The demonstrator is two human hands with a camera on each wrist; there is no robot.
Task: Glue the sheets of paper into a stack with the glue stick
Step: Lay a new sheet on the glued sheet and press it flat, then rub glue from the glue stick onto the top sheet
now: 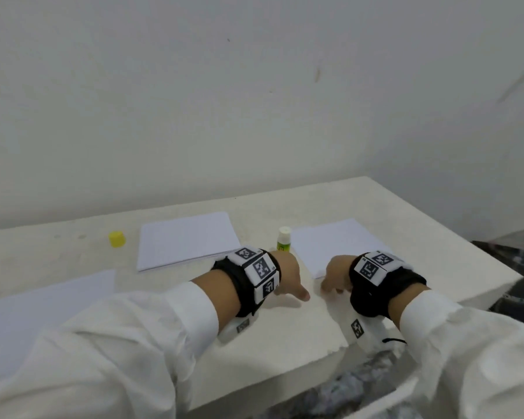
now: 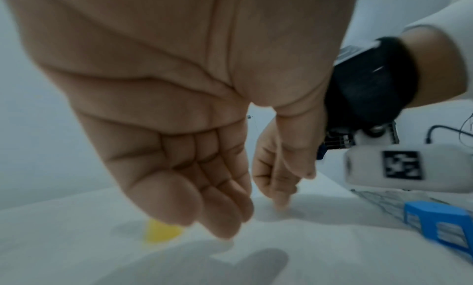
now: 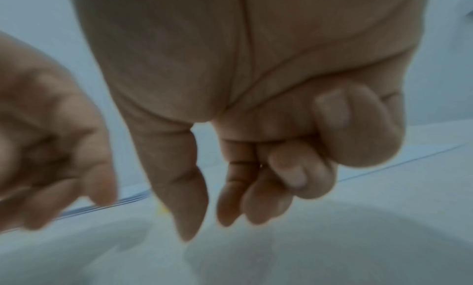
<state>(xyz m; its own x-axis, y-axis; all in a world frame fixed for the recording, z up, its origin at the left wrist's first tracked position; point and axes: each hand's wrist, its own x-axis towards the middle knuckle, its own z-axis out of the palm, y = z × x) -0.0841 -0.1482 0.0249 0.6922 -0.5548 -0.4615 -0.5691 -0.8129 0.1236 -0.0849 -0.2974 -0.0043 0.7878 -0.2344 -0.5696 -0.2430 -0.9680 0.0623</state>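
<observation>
Head high; wrists close, facing fingers (image 2: 225, 218).

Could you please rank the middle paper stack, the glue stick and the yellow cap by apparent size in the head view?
1. middle paper stack, largest by far
2. glue stick
3. yellow cap; similar to the stick, ranking uncertain

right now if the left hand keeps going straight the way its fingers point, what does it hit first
Probably the glue stick, standing uncapped just beyond the left hand; depth is unclear, so it may pass beside it.

Soft, even, dim light from above; wrist views blurred and bluish, with faint shadows under the hands.
</observation>
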